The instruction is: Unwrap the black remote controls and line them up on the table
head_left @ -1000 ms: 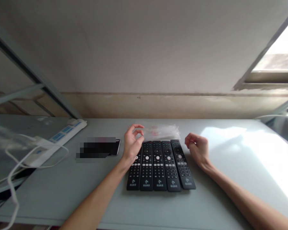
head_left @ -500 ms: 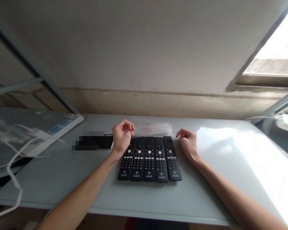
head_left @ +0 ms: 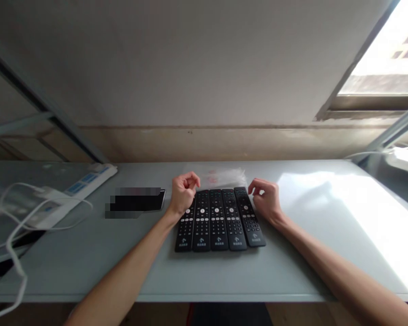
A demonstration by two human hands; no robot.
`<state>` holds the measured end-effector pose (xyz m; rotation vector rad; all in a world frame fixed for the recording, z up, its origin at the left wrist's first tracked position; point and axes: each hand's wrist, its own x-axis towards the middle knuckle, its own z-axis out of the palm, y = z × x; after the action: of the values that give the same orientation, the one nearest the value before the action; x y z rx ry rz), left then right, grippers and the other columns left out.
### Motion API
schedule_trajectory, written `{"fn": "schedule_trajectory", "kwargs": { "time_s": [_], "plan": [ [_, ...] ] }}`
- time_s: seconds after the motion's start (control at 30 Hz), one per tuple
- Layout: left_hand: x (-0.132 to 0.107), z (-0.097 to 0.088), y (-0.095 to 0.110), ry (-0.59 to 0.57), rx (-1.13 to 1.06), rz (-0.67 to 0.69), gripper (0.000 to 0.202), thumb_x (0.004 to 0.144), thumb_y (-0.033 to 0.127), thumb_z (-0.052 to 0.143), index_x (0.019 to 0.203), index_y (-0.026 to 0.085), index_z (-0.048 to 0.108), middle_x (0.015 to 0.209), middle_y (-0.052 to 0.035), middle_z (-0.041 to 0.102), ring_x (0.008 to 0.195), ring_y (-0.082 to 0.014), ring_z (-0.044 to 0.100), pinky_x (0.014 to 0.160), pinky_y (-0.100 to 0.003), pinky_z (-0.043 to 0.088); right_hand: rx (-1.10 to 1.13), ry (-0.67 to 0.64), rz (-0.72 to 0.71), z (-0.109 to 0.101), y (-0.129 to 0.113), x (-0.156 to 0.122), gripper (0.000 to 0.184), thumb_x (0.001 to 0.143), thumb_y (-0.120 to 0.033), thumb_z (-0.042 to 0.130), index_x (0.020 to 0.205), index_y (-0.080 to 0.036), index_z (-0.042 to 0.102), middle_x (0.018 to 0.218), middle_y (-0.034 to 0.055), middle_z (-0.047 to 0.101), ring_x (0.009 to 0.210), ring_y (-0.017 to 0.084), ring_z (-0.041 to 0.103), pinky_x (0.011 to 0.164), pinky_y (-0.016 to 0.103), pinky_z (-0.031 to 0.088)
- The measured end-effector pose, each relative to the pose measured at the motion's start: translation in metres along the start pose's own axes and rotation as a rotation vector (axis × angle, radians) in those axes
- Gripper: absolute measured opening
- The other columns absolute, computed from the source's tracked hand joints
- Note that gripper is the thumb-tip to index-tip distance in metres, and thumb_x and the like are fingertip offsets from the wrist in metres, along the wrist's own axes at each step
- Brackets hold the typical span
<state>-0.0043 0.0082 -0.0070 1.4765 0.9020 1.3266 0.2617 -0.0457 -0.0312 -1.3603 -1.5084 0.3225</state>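
Several black remote controls (head_left: 219,219) lie side by side in a row on the grey table (head_left: 313,235). Just behind them sits a stack of clear plastic bags (head_left: 224,174) with red print. My left hand (head_left: 182,195) rests over the top of the leftmost remote, its fingers curled into a pinch beside the left edge of the bags; whether it grips a bag I cannot tell. My right hand (head_left: 267,199) rests on the table against the rightmost remote, fingers curled in with nothing visible in them.
A dark phone (head_left: 136,201) lies left of the remotes. Farther left are a white power strip (head_left: 80,184) and loose white cables (head_left: 17,217). A wall runs behind the table, a bright window (head_left: 387,59) is at upper right, and the table's front edge is close.
The view has shifted slightly. My left hand's fingers have closed from an open pinch into a tighter curl, and my right hand has moved in closer to the rightmost remote.
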Motion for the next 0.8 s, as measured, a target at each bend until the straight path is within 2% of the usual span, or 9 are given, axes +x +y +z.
{"fn": "schedule_trajectory", "kwargs": {
  "time_s": [0.07,0.13,0.23,0.33,0.53,0.63,0.8],
  "plan": [
    [0.001,-0.001,-0.003,-0.015,0.032,-0.007,0.01,0.052,0.017,0.046,0.055,0.02,0.055,0.048,0.0067,0.034,0.045,-0.0076,0.024,0.048,-0.025,0.018,-0.027,-0.015,-0.109,0.0,0.0,-0.001,0.023,0.062,-0.011,0.043,0.067,-0.022,0.063,0.065,-0.0009,0.057,0.061,0.015,0.052,0.06,0.028,0.037],
    [0.002,-0.002,-0.004,-0.004,0.054,0.004,0.01,0.052,0.017,0.045,0.053,0.02,0.055,0.049,0.0058,0.035,0.047,-0.0083,0.025,0.049,-0.025,0.017,-0.053,0.007,-0.155,0.0,0.0,-0.001,0.028,0.07,-0.006,0.042,0.078,-0.022,0.064,0.076,0.0007,0.062,0.07,0.016,0.058,0.066,0.029,0.042],
    [0.002,-0.003,-0.003,0.015,0.083,0.034,0.007,0.053,0.017,0.046,0.054,0.021,0.05,0.051,0.0051,0.035,0.049,-0.0098,0.027,0.051,-0.026,0.018,-0.078,0.032,-0.177,-0.001,0.001,0.001,0.032,0.076,-0.003,0.042,0.092,-0.023,0.062,0.085,0.0021,0.062,0.079,0.017,0.061,0.069,0.029,0.046],
    [0.0,-0.003,0.0,-0.015,0.187,0.079,0.007,0.053,0.016,0.045,0.055,0.022,0.043,0.054,0.004,0.034,0.052,-0.0117,0.03,0.054,-0.027,0.019,-0.088,-0.005,-0.199,-0.001,0.002,0.001,0.037,0.078,-0.002,0.041,0.101,-0.023,0.062,0.09,0.0022,0.059,0.082,0.017,0.061,0.071,0.029,0.048],
    [-0.004,-0.005,-0.005,-0.182,0.555,0.266,0.021,0.051,0.016,0.045,0.057,0.023,0.027,0.054,0.0036,0.026,0.054,-0.0139,0.025,0.058,-0.032,0.016,-0.057,-0.068,-0.158,-0.001,0.001,-0.001,0.041,0.082,-0.002,0.042,0.108,-0.024,0.063,0.094,0.0031,0.057,0.084,0.018,0.06,0.072,0.031,0.049],
    [-0.003,-0.008,-0.011,-0.215,0.606,0.32,0.027,0.053,0.015,0.045,0.058,0.023,0.02,0.054,0.0031,0.023,0.053,-0.0145,0.022,0.059,-0.034,0.013,-0.062,-0.082,-0.156,-0.001,0.0,-0.001,0.041,0.083,-0.002,0.041,0.11,-0.024,0.063,0.096,0.0034,0.057,0.086,0.018,0.061,0.074,0.032,0.05],
    [-0.004,-0.008,-0.012,-0.254,0.63,0.389,0.028,0.055,0.013,0.044,0.06,0.024,0.019,0.055,0.0027,0.024,0.053,-0.0153,0.023,0.059,-0.035,0.013,-0.07,-0.073,-0.145,-0.001,0.0,-0.001,0.043,0.082,-0.003,0.041,0.113,-0.023,0.062,0.099,0.0045,0.056,0.088,0.019,0.061,0.075,0.034,0.052]
  ]
}}
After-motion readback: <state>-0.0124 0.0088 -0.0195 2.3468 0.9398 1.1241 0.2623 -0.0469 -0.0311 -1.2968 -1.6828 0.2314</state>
